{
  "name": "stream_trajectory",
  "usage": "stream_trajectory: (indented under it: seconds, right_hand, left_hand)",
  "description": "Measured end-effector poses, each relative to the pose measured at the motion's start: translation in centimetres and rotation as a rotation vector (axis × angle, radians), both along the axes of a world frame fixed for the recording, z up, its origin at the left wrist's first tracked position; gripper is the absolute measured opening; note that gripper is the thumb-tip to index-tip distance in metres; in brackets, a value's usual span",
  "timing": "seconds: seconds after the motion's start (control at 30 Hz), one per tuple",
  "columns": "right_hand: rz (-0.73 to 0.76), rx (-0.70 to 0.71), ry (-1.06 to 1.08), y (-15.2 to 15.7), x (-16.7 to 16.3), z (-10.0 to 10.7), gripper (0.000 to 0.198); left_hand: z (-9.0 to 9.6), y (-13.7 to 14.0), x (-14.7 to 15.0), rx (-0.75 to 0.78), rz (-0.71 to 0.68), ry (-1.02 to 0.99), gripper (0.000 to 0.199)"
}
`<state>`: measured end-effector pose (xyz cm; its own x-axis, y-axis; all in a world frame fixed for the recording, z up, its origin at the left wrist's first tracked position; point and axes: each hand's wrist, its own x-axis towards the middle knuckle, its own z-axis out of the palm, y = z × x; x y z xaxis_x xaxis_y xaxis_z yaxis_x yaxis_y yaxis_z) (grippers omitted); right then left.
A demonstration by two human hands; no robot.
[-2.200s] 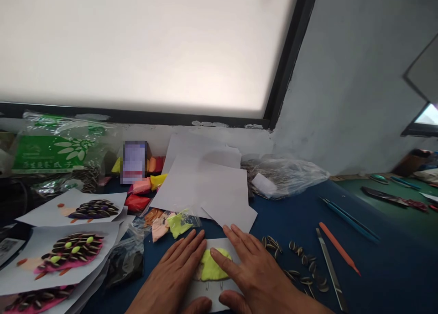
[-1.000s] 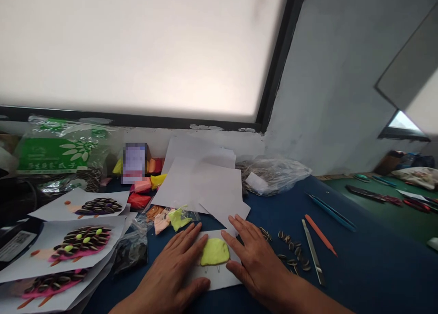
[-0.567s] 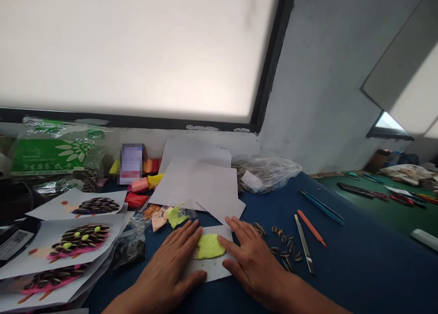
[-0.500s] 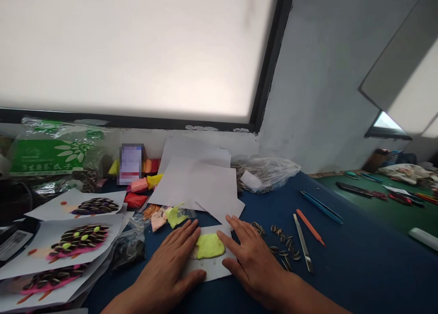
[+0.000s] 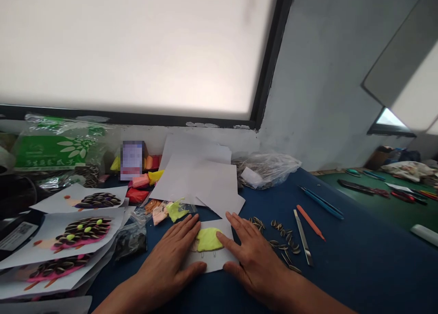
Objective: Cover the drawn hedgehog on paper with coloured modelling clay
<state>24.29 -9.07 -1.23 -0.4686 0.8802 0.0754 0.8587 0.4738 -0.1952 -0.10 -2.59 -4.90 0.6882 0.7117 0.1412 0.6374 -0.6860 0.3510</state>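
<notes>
A flat patch of yellow-green modelling clay [image 5: 209,239] lies on a small sheet of white paper [image 5: 219,262] with two small leg outlines drawn below it. My left hand [image 5: 176,254] rests flat over the sheet's left side, thumb stretched along the lower edge. On the other side my right hand [image 5: 251,254] lies with fingers spread, its index fingertip at the clay's right edge. Neither hand grips anything. Several striped sunflower seeds [image 5: 289,243] are scattered just right of my right hand. Torn yellow-green clay [image 5: 176,210] sits on a plastic bag beyond my left hand.
Seed-covered hedgehog pictures [image 5: 84,232] are stacked at the left, near a bag of black clay [image 5: 132,243]. White sheets [image 5: 201,182] lie ahead. To the right are a metal blade tool [image 5: 303,237], an orange tool [image 5: 310,222] and blue tweezers [image 5: 321,202].
My right index fingertip has shifted slightly against the clay's right edge. Both hands stay flat on the paper, and the camera view has moved a little.
</notes>
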Motion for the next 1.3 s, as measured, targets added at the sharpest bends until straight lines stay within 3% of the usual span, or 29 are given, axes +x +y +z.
stream_trajectory:
  seconds: [0.23, 0.9, 1.3]
  right_hand:
    - [0.063, -0.044, 0.004, -0.3, -0.7, 0.5, 0.054]
    - [0.203, 0.009, -0.011, 1.2, -1.6, 0.4, 0.053]
    - [0.254, 0.176, -0.018, 1.1, -1.3, -0.1, 0.047]
  left_hand:
    - [-0.2, 0.0, 0.0, 0.015, 0.002, -0.041, 0.071]
    - [0.4, -0.1, 0.2, -0.043, -0.006, 0.026, 0.073]
    - [-0.9, 0.4, 0.0, -0.01, -0.024, -0.019, 0.073]
